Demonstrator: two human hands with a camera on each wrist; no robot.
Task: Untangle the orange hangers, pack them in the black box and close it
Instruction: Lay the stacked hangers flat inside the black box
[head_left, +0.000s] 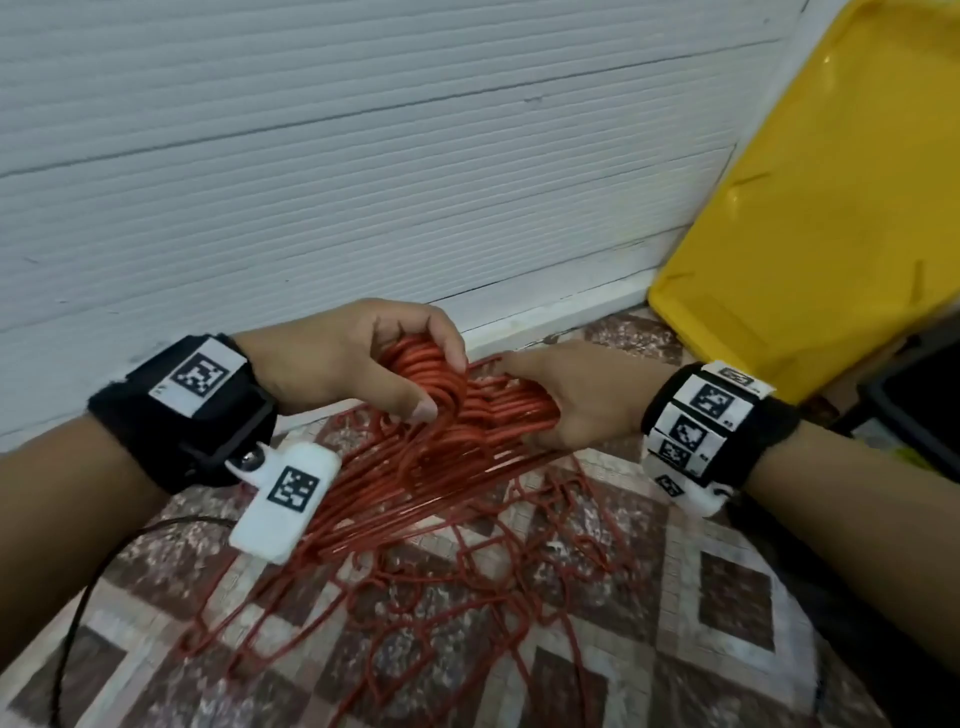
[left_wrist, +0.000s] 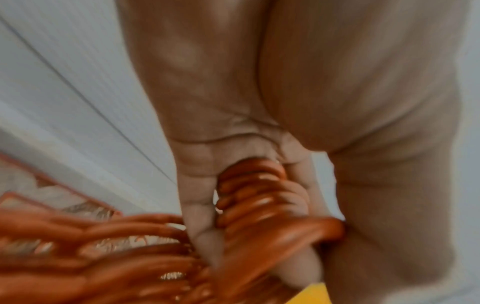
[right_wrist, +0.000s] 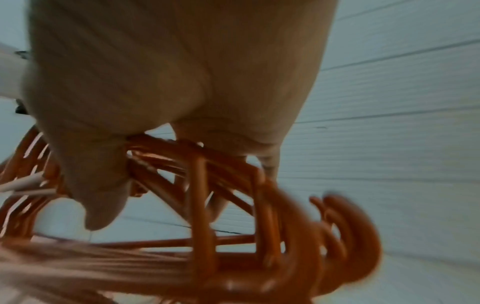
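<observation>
L hand (head_left: 358, 358): fingers + thumb curled round the stacked hook ends of the orange hangers (head_left: 457, 415), clamped on the bunch from above. Wrist view confirms it: hooks sit between thumb and fingers, though blurred.
R hand (head_left: 576, 400): grips the same bunch from the other side, at the necks/shoulders just beside the hooks; thumb on top, fingers underneath and mostly hidden. The 2 hands are almost touching.
Hangers: a good share gathered into an aligned bundle, held between both hands just above the tiled floor (head_left: 727, 597), close to the white ribbed wall (head_left: 311, 156). The bundle's lower ends fan down twd the floor.
Loose pile (head_left: 467, 597): more orange hangers lying tangled on the floor below the hands, overlapping each other. Can't count them.
Black box (head_left: 914, 415): prob. the dark container at the far R edge, only part in view; can't tell if lid is open or what's inside.
Yellow tray (head_left: 810, 234): leans against the wall, upper R, not involved.
Black cable (head_left: 78, 597): runs across the floor at L.
Progress: early-mid, by my read. Untangling partly done (bundle sorted), floor pile not yet sorted. No hangers visibly in the box.
Left: free the rest, join w/ bundle, pack, close.
</observation>
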